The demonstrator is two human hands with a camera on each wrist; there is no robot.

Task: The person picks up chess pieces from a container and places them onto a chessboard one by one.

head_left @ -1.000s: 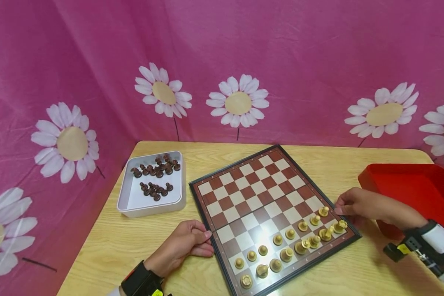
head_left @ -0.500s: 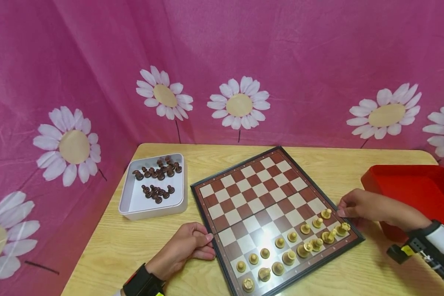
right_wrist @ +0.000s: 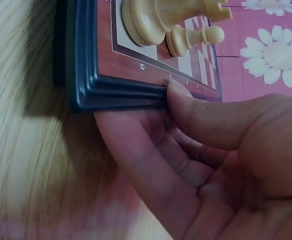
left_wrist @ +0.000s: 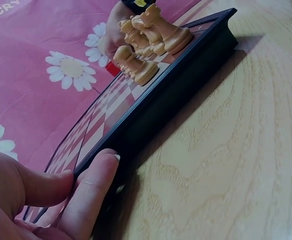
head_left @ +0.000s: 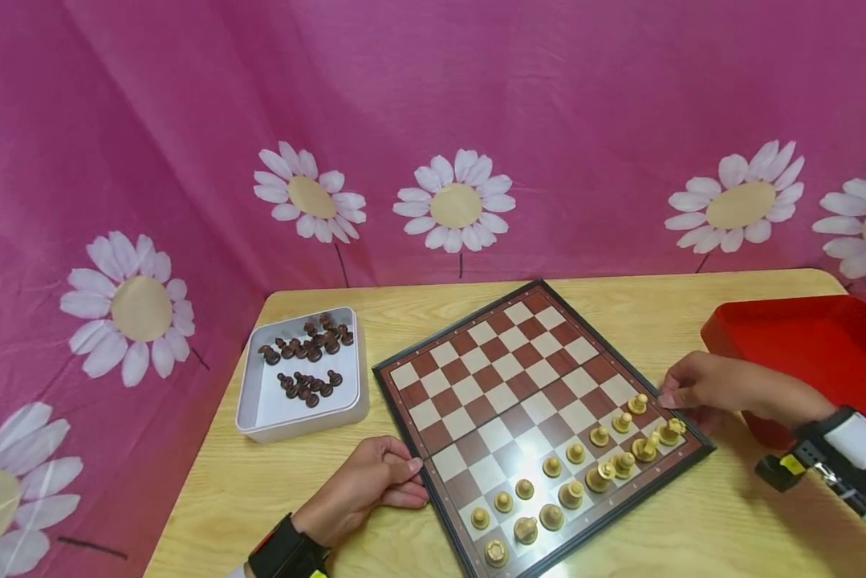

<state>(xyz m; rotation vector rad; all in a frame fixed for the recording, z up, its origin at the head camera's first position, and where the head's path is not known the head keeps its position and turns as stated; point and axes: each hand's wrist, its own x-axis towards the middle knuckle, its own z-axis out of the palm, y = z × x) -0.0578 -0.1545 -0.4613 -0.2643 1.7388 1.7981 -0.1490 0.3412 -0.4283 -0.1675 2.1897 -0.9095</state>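
Observation:
A chessboard (head_left: 506, 371) with a dark frame lies turned at an angle on the wooden table, gold-coloured chess pieces (head_left: 571, 494) standing in two rows along its near side. My left hand (head_left: 378, 478) grips the board's left edge; in the left wrist view, the thumb (left_wrist: 56, 186) is at the rim and a finger lies against the dark side. On the right, my right hand (head_left: 725, 387) holds the opposite edge near the corner. In the right wrist view its thumb (right_wrist: 205, 117) presses the frame from above while fingers reach underneath, close to a rook (right_wrist: 153, 20).
A white box (head_left: 259, 401) holding several dark brown chess pieces (head_left: 310, 389) stands left of the board. At the right is a red tray (head_left: 801, 337), just beyond my right hand. A pink cloth (head_left: 577, 112) with daisies hangs behind the table.
The head view has tilted slightly, shifting everything in the picture. Both hands keep their hold on the chessboard, and the pieces stand in the same places on it.

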